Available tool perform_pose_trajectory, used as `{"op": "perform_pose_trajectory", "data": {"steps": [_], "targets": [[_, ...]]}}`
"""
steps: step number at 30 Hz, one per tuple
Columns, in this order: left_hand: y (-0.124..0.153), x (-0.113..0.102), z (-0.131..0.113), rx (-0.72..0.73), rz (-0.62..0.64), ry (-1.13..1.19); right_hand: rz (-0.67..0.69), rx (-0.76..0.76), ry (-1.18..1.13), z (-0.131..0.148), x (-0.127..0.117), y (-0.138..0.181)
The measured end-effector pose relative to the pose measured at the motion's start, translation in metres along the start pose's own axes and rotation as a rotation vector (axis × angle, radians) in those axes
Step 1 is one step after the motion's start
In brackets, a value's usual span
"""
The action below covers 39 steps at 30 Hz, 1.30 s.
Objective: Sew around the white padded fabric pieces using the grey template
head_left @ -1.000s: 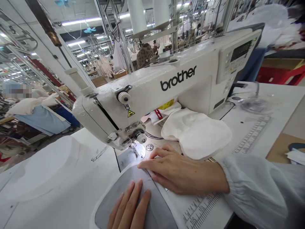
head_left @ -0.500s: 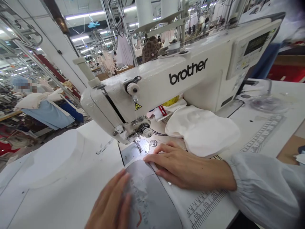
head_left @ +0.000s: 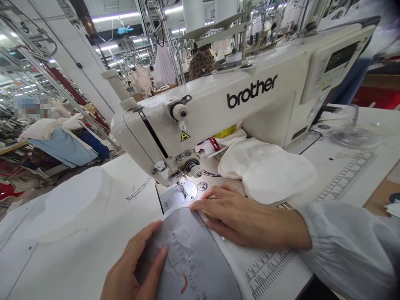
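Note:
A grey template [head_left: 193,262] with handwritten marks lies on white fabric [head_left: 231,260] just in front of the needle plate [head_left: 179,196] of a white Brother sewing machine [head_left: 225,104]. My left hand [head_left: 134,271] pinches the template's left edge between thumb and fingers. My right hand [head_left: 246,218] lies flat on the fabric along the template's right edge, its fingertips close to the presser foot [head_left: 181,189].
A stack of white cut pieces [head_left: 268,171] sits behind my right hand, under the machine arm. Printed rulers [head_left: 340,183] run along the white table. A clear cup [head_left: 346,125] stands at the right. Another person works far left amid hanging garments.
My left hand slid off the top of the template to its left edge and gripped it. Writing on the template now shows. My right hand barely moved.

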<state>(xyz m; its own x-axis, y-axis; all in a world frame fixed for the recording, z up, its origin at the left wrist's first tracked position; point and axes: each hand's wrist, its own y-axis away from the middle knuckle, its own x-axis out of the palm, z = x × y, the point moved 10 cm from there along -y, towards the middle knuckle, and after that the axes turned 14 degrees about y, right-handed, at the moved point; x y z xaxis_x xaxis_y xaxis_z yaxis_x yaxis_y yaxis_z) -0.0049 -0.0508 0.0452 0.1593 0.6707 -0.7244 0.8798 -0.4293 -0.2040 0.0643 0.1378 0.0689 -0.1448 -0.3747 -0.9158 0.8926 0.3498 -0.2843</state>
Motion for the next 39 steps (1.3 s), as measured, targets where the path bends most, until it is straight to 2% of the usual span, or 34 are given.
{"op": "perform_pose_trajectory", "data": {"steps": [7,11,15,20,23,28,33,34,39], "targets": [[-0.002,0.002,0.007,-0.06,0.033,0.05,-0.027,-0.006,0.026,0.001,-0.003,0.0],[-0.001,0.003,0.001,-0.025,0.035,-0.009,-0.015,0.001,0.027,-0.001,-0.001,-0.001],[0.002,0.005,-0.008,0.136,0.04,-0.09,-0.016,0.006,0.055,-0.002,0.0,0.0],[0.012,0.013,-0.039,0.533,0.046,-0.298,-0.007,-0.033,0.096,0.002,0.002,-0.001],[0.018,0.016,-0.055,0.683,0.0,-0.383,-0.023,-0.098,0.105,0.008,0.001,0.001],[0.023,0.017,-0.062,0.719,-0.057,-0.441,-0.026,-0.157,0.147,0.014,0.002,0.009],[0.039,0.038,-0.08,0.904,0.16,-0.505,-0.004,-0.175,0.24,0.017,0.005,0.011],[0.041,0.04,-0.084,0.921,0.172,-0.489,-0.001,-0.176,0.256,0.017,0.006,0.01],[0.049,0.055,-0.084,0.796,0.11,-0.482,-0.018,-0.155,0.311,0.021,0.004,0.012]]}}
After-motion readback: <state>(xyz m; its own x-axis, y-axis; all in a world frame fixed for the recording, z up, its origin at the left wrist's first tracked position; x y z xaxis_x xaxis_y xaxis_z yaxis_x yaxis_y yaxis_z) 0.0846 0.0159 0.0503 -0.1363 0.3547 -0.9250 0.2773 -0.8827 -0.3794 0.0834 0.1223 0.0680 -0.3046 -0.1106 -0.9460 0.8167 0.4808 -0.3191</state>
